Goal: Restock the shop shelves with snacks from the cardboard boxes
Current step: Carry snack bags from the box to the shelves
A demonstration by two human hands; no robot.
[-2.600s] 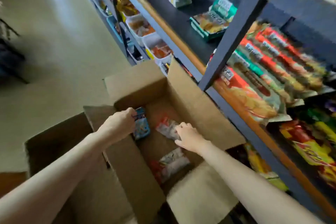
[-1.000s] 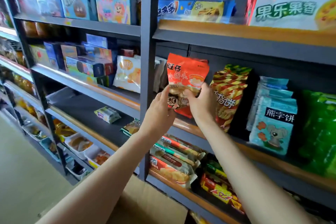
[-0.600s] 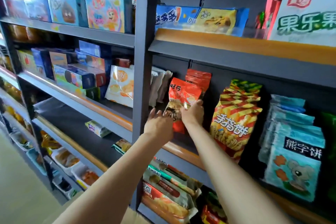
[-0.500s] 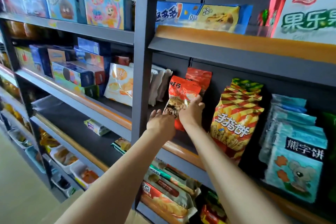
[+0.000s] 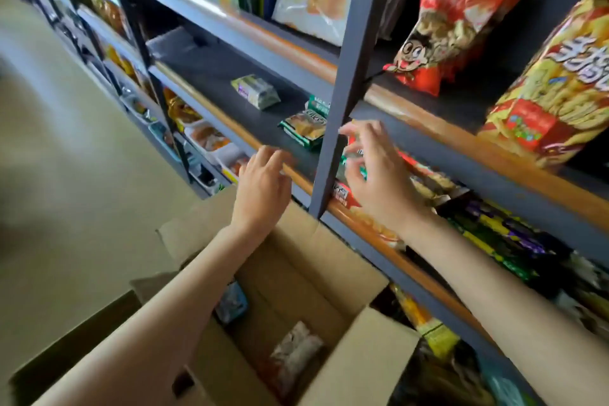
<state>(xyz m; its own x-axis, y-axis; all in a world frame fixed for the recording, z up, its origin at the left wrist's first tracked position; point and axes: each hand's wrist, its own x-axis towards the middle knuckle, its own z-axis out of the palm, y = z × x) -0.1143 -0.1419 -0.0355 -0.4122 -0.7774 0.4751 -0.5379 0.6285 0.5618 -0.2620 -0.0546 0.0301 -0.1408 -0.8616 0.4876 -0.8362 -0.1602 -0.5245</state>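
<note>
Both your hands are empty, fingers loosely spread: left hand (image 5: 262, 181), right hand (image 5: 372, 175). The cardboard box (image 5: 329, 277) lies straight below them (left is nearer), its silver snack packet (image 5: 295, 351) lying lengthwise toward you.

"旺仔" on red snack bag (image 5: 458, 16)

red snack bag (image 5: 451, 16): upright on shelf (image 5: 428, 115) | cardboard box (image 5: 296, 277): open, packets inside
</note>
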